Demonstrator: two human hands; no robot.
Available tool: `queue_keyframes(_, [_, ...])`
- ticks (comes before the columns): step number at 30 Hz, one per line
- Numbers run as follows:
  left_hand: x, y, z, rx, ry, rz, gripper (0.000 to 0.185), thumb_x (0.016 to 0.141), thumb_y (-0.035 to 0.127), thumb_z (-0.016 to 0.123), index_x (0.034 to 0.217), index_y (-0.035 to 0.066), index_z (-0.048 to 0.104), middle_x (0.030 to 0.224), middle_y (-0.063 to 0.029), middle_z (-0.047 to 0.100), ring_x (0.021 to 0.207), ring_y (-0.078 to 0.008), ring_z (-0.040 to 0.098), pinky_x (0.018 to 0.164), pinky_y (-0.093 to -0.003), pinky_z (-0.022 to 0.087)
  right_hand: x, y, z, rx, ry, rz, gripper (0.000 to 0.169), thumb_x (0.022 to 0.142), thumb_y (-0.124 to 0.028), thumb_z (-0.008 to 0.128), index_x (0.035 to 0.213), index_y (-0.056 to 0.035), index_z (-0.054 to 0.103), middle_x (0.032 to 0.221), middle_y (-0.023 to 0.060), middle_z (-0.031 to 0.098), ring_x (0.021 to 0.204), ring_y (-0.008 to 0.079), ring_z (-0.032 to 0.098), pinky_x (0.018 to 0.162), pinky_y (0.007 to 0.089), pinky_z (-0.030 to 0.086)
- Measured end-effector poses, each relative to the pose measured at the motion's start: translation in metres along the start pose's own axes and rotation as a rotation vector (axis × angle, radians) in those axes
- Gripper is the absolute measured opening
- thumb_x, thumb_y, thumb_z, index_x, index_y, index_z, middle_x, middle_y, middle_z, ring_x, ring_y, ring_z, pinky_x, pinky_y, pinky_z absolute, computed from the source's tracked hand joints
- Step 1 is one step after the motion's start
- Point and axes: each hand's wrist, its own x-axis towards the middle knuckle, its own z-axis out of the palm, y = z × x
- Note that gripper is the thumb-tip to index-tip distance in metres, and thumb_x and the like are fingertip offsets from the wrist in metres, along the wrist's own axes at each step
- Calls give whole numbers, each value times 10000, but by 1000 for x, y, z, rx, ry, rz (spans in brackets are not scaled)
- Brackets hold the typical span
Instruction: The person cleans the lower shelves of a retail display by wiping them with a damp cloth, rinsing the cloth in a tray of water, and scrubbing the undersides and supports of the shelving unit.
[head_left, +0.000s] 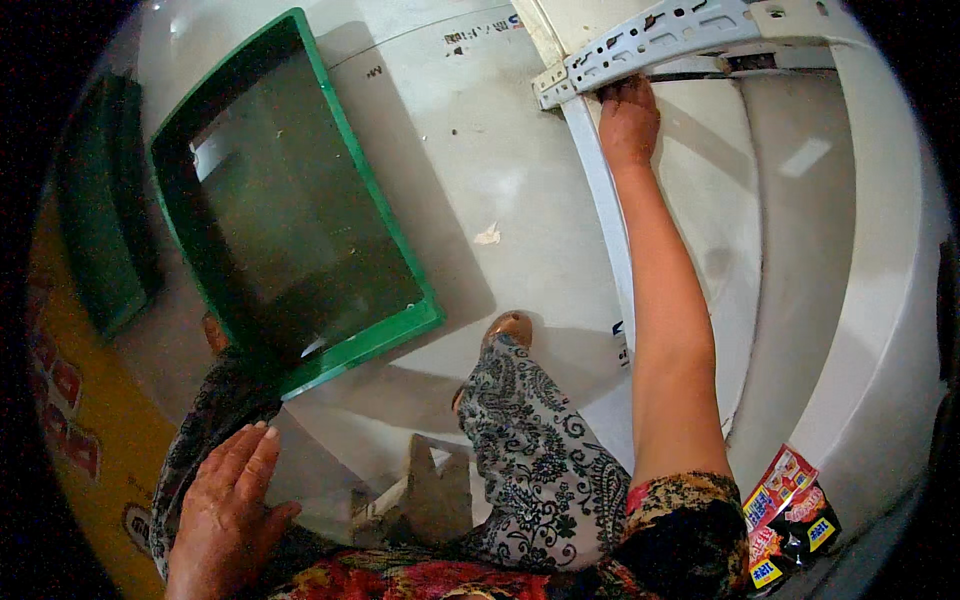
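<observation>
My left hand (229, 495) lies over my left thigh, back of the hand up, thumb apart from the fingers and nothing in it. With the arm stretched forward, my right hand (630, 127) reaches beneath a perforated white metal bar (652, 45). Its fingertips are hidden under the bar, so what they touch does not show. Below that hand is a pale panel (697, 195) framed by a white metal edge. A green rectangular tray (367, 337) with raised sides sits to the left, its near corner by my left knee; small specks show on its bottom.
Another dark green tray-like piece (109, 202) is at far left, near a yellow printed surface (97, 420). Colourful printed packets (787, 517) lie at lower right by my sleeve. A pale scrap (487, 235) rests on the light floor (517, 270), ahead of my right shoe (511, 327).
</observation>
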Motion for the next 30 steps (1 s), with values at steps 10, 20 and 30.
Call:
queue_keyframes(10, [-66, 9, -9, -745, 386, -322, 602, 702, 123, 693, 1256, 74, 461, 1275, -120, 474, 1118, -275, 491, 920, -370, 410, -54, -66, -108, 254, -381, 56, 176, 830, -69, 484, 954, 29, 560, 1076, 195, 551, 990, 371, 512, 856, 430, 428])
queue_keyframes(20, [-4, -289, 58, -537, 731, -240, 448, 800, -65, 481, 1235, 42, 491, 1256, -115, 509, 1200, -234, 446, 1019, -340, 310, 149, -132, -15, -82, -588, -580, 205, 762, -96, 502, 951, -72, 577, 974, 117, 571, 946, 295, 550, 764, 378, 467])
queue_keyframes(30, [15, -320, 95, -337, 712, -175, 433, 789, -83, 520, 1199, 56, 505, 1233, -119, 521, 1152, -245, 488, 989, -340, 358, 110, -126, -33, -402, -705, -925, 246, 824, -148, 465, 994, -29, 596, 1157, 114, 537, 1151, 255, 447, 907, 409, 379])
